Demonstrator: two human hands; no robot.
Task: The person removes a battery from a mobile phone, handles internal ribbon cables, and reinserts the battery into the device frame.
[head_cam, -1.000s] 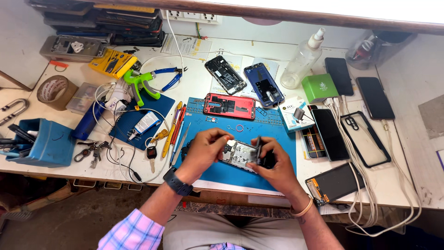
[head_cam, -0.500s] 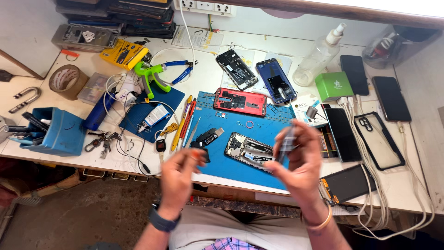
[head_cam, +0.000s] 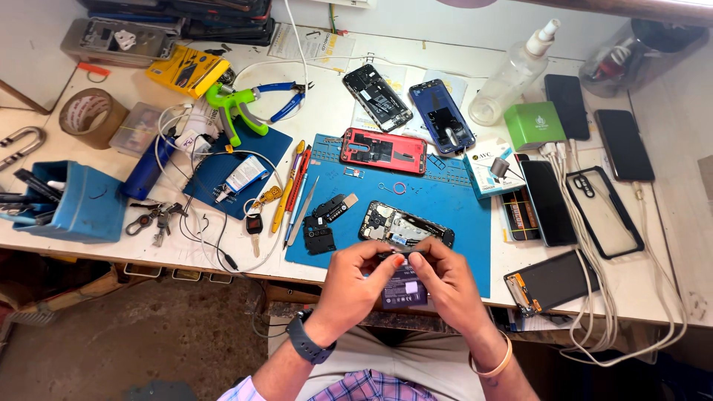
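Both hands — left hand, right hand — have met, fingers pinching a purple battery over the cluttered blue mat.

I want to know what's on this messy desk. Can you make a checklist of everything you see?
Surface: white table with a blue mat.
Job's things: dark flat part held over the mat's near edge; opened phone just beyond it.
Clutter: red phone, pens, tape roll, spray bottle, green box.
Hands: left hand and right hand both pinch the dark flat part.
Cables: white cables on the right.
Surroundings: bare floor below.
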